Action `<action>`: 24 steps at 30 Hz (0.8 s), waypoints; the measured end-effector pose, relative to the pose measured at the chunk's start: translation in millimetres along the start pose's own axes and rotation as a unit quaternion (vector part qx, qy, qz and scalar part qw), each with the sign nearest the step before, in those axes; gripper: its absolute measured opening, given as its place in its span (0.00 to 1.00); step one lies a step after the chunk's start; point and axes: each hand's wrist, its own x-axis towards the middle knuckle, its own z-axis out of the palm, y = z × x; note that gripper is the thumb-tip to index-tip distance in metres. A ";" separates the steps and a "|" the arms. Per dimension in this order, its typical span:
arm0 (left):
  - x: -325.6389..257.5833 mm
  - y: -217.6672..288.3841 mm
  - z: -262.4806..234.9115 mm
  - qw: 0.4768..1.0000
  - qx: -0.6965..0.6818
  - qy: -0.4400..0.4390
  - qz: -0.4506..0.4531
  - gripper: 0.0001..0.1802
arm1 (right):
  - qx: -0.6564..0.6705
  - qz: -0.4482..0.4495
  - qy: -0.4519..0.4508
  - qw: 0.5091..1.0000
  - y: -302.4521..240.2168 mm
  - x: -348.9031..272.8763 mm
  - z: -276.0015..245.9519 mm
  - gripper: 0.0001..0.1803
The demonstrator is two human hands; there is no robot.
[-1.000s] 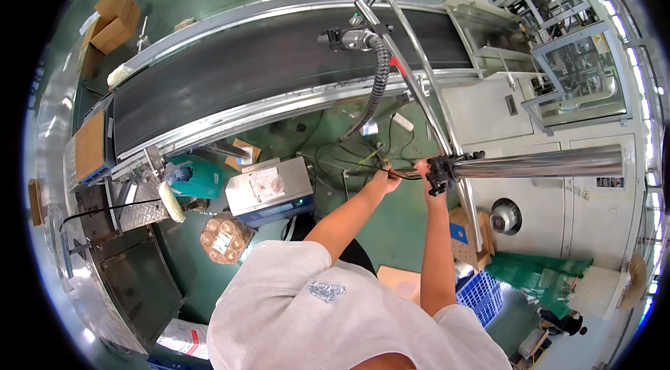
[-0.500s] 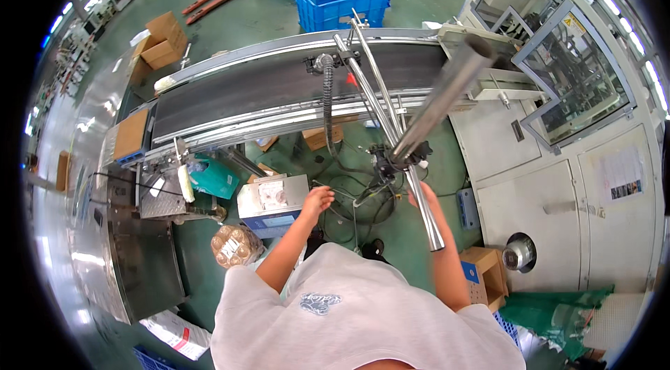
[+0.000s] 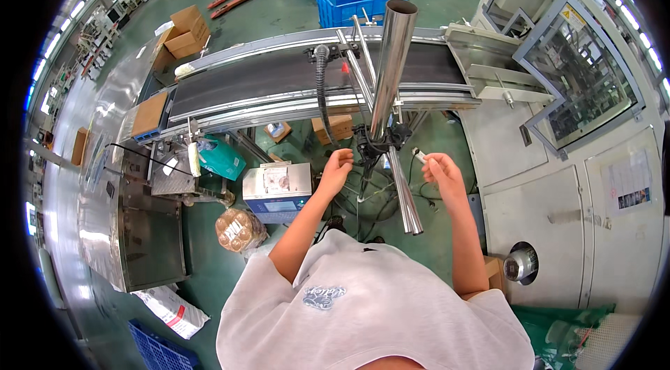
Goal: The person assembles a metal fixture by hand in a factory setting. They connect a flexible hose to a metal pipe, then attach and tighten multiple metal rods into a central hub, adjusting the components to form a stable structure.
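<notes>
Worker at a stand beside a conveyor [image 3: 258,84]. The right hand [image 3: 444,173] pinches a small white piece [image 3: 419,156] between thumb and fingers, to the right of the dark clamp [image 3: 377,149]. The left hand [image 3: 337,170], on the clamp's left, has loosely bent fingers; whether it grasps anything, or touches the clamp, cannot be told.

Handling the piece well would seem to call for a light but firm pinch on its near end, leaving the dark far end exposed. The wrist is best kept relaxed, so that the piece can be turned without being regripped. The right hand should stay clear of the steel post [image 3: 392,70], which rises from the clamp, and of the rods [image 3: 405,199], which slant down on its near side. Cables [image 3: 366,178] hang beneath the clamp; a snag there could probably tug at whatever is attached. Whether a cord leads from the piece is too small to tell.

Relative to the grip, the piece lies at the fingertips rather than in the palm, projecting to the left and slightly far. It sits between the right hand and the clamp, nearer the hand, and apart from both clamp and post.
</notes>
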 end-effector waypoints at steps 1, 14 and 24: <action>1.1 -0.4 2.6 0.999 -0.006 -0.013 -0.031 0.20 | -0.001 0.000 0.002 1.000 1.5 0.8 1.9 0.13; -3.7 33.6 9.7 0.998 -0.064 0.009 0.018 0.18 | -0.328 0.013 0.046 0.944 -3.1 -15.9 59.3 0.22; 21.6 54.5 11.3 0.998 -0.026 -0.058 0.013 0.30 | -0.450 0.031 0.092 0.888 -20.7 -26.4 89.8 0.16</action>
